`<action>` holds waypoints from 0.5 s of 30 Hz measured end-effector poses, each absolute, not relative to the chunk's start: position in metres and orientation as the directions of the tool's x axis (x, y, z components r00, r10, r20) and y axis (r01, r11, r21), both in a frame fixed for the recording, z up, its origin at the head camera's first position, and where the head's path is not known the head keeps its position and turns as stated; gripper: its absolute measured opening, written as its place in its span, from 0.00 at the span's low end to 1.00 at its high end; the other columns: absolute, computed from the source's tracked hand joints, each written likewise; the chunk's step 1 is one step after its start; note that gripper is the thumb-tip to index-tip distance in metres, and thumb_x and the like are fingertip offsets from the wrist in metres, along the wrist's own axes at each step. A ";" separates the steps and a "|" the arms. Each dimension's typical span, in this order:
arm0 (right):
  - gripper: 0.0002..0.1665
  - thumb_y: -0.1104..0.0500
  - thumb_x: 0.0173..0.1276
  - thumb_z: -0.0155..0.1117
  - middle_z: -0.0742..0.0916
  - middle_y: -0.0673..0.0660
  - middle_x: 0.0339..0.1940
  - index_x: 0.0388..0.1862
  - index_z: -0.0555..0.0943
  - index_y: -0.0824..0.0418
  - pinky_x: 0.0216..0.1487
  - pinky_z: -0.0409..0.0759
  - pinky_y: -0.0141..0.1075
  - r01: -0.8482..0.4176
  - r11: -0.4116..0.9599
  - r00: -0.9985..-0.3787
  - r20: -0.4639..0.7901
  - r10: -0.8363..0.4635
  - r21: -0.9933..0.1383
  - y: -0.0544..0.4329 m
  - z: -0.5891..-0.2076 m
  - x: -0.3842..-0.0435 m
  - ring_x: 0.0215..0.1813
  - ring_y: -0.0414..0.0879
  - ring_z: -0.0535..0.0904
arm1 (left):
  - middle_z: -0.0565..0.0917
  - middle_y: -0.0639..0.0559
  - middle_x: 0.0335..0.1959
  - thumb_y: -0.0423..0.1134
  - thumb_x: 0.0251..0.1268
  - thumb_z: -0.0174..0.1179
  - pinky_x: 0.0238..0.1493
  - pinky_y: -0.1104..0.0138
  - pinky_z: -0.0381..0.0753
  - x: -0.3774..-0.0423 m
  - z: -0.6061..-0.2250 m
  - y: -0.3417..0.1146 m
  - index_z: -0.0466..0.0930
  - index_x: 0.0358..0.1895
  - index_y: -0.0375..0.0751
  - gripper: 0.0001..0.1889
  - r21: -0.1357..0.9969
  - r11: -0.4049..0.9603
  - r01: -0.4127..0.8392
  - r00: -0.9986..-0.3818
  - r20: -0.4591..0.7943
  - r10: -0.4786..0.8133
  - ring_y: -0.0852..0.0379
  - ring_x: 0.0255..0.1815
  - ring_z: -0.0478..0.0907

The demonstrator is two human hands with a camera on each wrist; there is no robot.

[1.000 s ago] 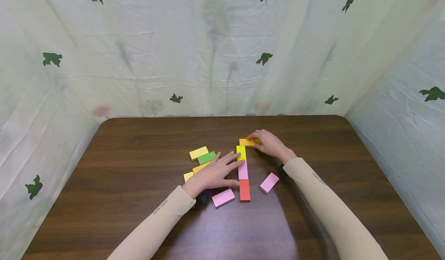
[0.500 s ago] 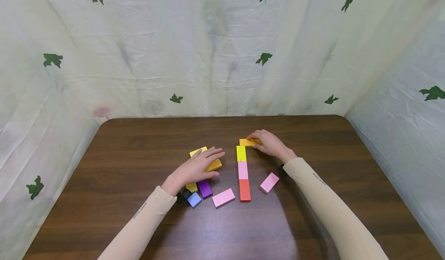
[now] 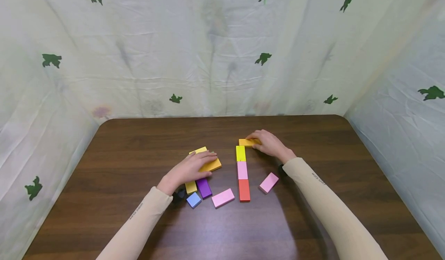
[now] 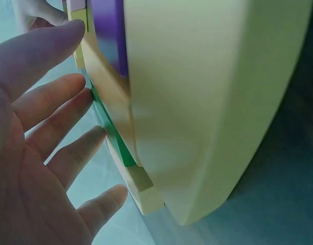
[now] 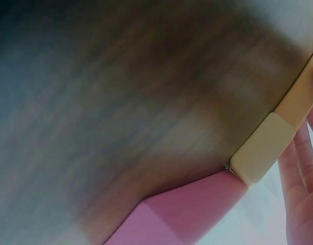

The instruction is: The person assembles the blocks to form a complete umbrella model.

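Observation:
Over a loose group of coloured blocks at the left, my left hand (image 3: 189, 169) hovers or rests with fingers spread; contact is unclear. Beneath it lies an orange block (image 3: 213, 165), with a pale yellow block (image 3: 199, 150) behind. A green block (image 4: 113, 127) shows past the fingers in the left wrist view. My right hand (image 3: 272, 146) pinches another orange block (image 3: 245, 143) between thumb and fingers. That block lies crosswise at the far end of a straight row: a bright yellow block (image 3: 240, 153), a pink block (image 3: 242, 170) and a red block (image 3: 244, 191).
Near my left wrist lie a purple block (image 3: 204, 188), a small blue block (image 3: 194, 200) and a yellow block (image 3: 191, 187). One loose pink block (image 3: 223, 198) is left of the row, another pink block (image 3: 269, 183) right of it. Cloth walls surround the brown table (image 3: 139, 136).
My left hand has moved left from beside the row to the loose blocks, uncovering the purple and blue ones. The right hand stays on its orange block.

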State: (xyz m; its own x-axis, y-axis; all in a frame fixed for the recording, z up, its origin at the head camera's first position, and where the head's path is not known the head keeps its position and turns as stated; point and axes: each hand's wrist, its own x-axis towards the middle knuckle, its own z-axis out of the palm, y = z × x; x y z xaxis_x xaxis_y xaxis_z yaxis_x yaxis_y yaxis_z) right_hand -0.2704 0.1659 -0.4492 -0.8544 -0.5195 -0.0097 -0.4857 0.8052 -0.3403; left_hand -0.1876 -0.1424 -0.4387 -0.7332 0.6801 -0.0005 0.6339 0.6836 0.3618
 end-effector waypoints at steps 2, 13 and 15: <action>0.20 0.61 0.66 0.64 0.82 0.55 0.52 0.57 0.80 0.58 0.61 0.70 0.46 -0.486 0.804 -0.855 -0.008 -0.519 -0.342 0.166 -0.449 -0.271 0.54 0.51 0.74 | 0.71 0.45 0.66 0.45 0.64 0.62 0.66 0.44 0.56 -0.188 -0.438 -0.143 0.71 0.65 0.37 0.28 0.357 0.690 0.630 -0.737 -0.004 0.676 0.45 0.69 0.62; 0.20 0.61 0.66 0.64 0.82 0.56 0.52 0.57 0.80 0.58 0.61 0.69 0.47 -0.486 0.804 -0.854 -0.008 -0.520 -0.342 0.167 -0.452 -0.272 0.54 0.52 0.74 | 0.71 0.41 0.63 0.48 0.62 0.64 0.64 0.42 0.59 -0.190 -0.438 -0.151 0.72 0.64 0.37 0.30 0.325 0.724 0.609 -0.770 0.021 0.638 0.44 0.65 0.67; 0.20 0.61 0.66 0.64 0.82 0.55 0.52 0.57 0.80 0.58 0.61 0.69 0.47 -0.487 0.805 -0.854 -0.007 -0.520 -0.340 0.167 -0.452 -0.272 0.54 0.51 0.74 | 0.71 0.41 0.63 0.48 0.62 0.64 0.63 0.40 0.58 -0.190 -0.439 -0.152 0.72 0.64 0.37 0.30 0.318 0.736 0.598 -0.780 0.018 0.625 0.44 0.65 0.67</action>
State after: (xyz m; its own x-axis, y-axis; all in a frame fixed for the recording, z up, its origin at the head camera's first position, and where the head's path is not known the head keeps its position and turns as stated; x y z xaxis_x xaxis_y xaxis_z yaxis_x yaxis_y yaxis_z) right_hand -0.2722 0.1670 -0.4517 -0.8542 -0.5199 -0.0072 -0.4869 0.8047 -0.3396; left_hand -0.1903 -0.1516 -0.4387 -0.7801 0.6253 0.0183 0.5975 0.7362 0.3178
